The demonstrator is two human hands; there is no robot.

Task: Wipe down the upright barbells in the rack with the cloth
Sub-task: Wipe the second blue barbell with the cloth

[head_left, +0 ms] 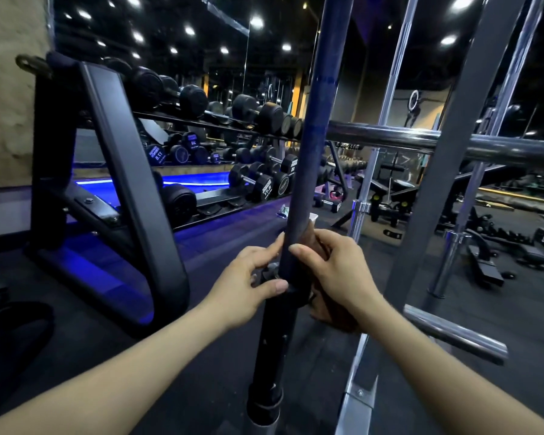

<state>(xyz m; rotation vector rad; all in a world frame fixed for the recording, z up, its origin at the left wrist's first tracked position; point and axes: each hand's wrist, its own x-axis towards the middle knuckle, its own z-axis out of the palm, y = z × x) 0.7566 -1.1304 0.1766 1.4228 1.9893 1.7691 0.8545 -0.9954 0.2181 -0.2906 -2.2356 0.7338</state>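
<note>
Our left hand (252,277) pinches the collar of the dark upright barbell (305,171) between thumb and fingers; our right hand (333,271) curls round the shaft just above, with the brown cloth (330,309) pressed behind it. To wipe well, we judge we should keep the cloth wrapped fully round the shaft and steady the bar below; the cloth is mostly hidden by the hand; the chrome barbells (387,89) stand to the right, their bases hard to make out.
</note>
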